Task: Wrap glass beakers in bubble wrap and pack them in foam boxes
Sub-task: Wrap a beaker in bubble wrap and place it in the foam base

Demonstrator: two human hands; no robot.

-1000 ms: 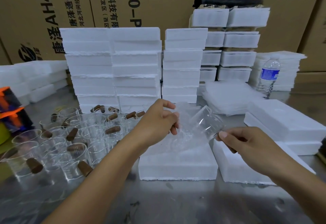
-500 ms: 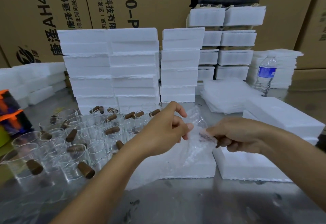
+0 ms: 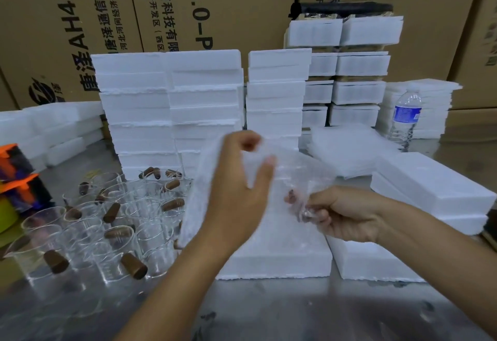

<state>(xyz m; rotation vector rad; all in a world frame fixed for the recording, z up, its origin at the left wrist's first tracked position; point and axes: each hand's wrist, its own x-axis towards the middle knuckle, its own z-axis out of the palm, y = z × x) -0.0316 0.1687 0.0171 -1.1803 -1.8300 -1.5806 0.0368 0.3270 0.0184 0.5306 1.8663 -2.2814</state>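
My left hand (image 3: 239, 195) is raised over a foam box (image 3: 277, 257) and pinches the top edge of a clear bubble wrap sheet (image 3: 293, 176) that drapes down around it. My right hand (image 3: 347, 217) grips the lower right part of the sheet, where a glass beaker (image 3: 302, 206) shows dimly through the plastic. The beaker is blurred and mostly hidden by the wrap. Several bare glass beakers (image 3: 118, 225) with brown stoppers stand on the table at the left.
Tall stacks of white foam boxes (image 3: 172, 109) rise behind the hands, with more foam boxes (image 3: 433, 187) at the right. A pile of bubble wrap sheets (image 3: 349, 149) and a water bottle (image 3: 406, 117) lie at the back right. Cardboard cartons (image 3: 228, 4) form the back wall.
My left hand has lifted upward, pulling the bubble wrap sheet up and spreading it. My right hand, which held the bare beaker a second ago, now holds it inside the wrap, lower down.
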